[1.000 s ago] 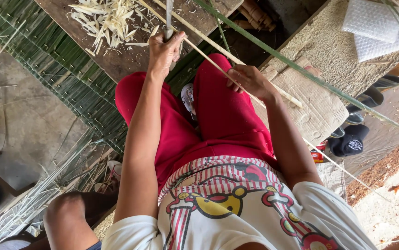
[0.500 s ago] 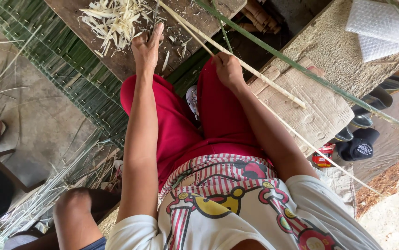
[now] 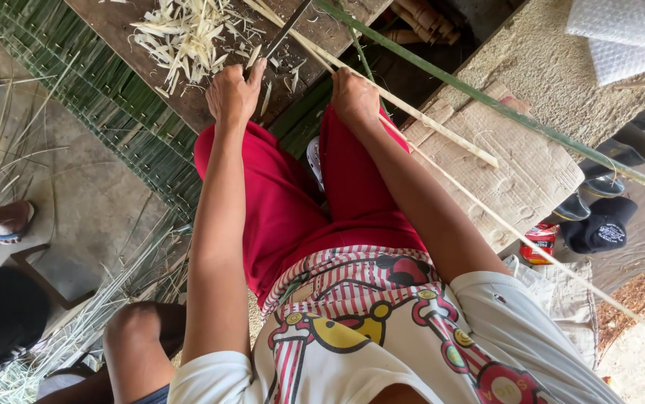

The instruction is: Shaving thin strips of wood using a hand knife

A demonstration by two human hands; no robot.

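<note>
Pale strip [image 3: 427, 127] runs through right hand [image 3: 354, 97].

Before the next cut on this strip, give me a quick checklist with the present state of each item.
1. Left hand gripping the knife: ok.
2. Right hand closed on the pale strip: ok.
3. Blade touching the strip: cannot tell.
4. Wooden board under the work: ok.
5. Shavings crowding the cutting spot: not ok.
6. Fingers away from the blade edge: cannot tell.
</note>
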